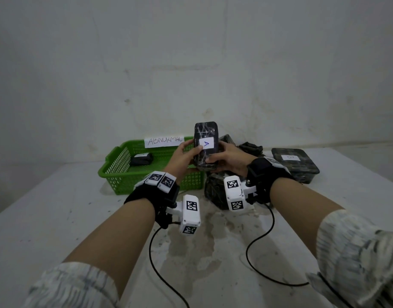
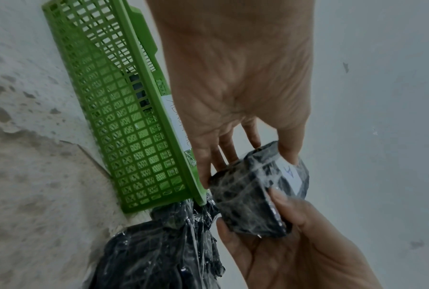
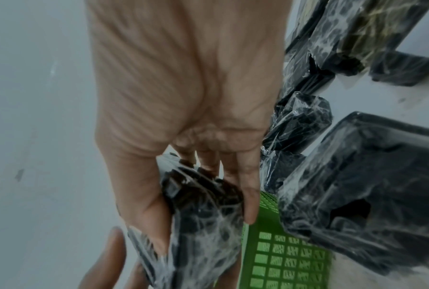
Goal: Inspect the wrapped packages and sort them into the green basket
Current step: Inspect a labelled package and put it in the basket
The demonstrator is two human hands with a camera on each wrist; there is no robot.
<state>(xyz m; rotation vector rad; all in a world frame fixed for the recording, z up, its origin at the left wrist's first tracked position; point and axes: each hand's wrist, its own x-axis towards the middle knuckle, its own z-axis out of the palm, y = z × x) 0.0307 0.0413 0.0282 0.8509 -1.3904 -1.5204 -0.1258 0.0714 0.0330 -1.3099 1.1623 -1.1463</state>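
A black package wrapped in clear film (image 1: 206,147), with a white label marked "A", stands upright in the air above the basket's right end. My left hand (image 1: 187,152) grips its left side, thumb on the front. My right hand (image 1: 226,155) grips its lower right side. The left wrist view shows the package (image 2: 253,195) pinched between the left hand (image 2: 245,148) and the right hand (image 2: 295,244). In the right wrist view the right hand (image 3: 196,176) curls round the package (image 3: 203,224). The green mesh basket (image 1: 115,172) holds one wrapped package (image 1: 141,158).
A paper sign reading "ABNORMAL" (image 1: 164,141) hangs on the basket's far wall. Several more wrapped packages lie right of the basket: a big flat labelled one (image 1: 295,163), a bundle under my right wrist (image 1: 215,192), and a small one behind (image 1: 251,147). The wall is close behind.
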